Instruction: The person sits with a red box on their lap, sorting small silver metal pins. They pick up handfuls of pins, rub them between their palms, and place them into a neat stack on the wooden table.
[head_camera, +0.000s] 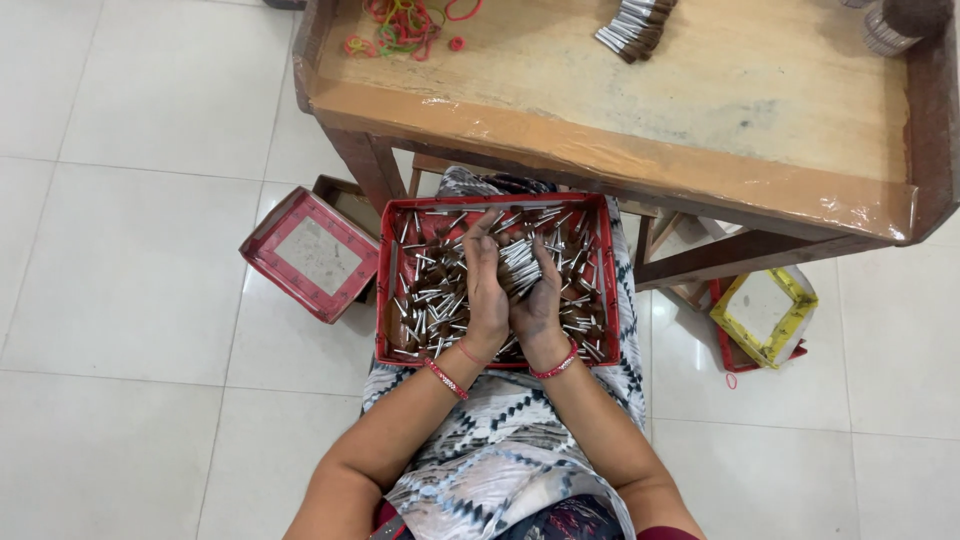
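Observation:
A red tray (383, 290) rests on my lap, filled with several small brush heads with silver metal ferrules and brown bristles (430, 300). My left hand (484, 285) and my right hand (537, 300) are held together above the tray, cupped around a bundle of these brush heads (520, 265) with their silver ends lined up. Both hands press against the bundle from either side. Red bangles circle both wrists.
A wooden table (640, 165) stands in front of my knees, with coloured rubber bands (405, 25) at its far left and a tied brush bundle (635, 25) near the middle. A red tray (310, 255) lies on the floor left, a yellow one (765, 315) right.

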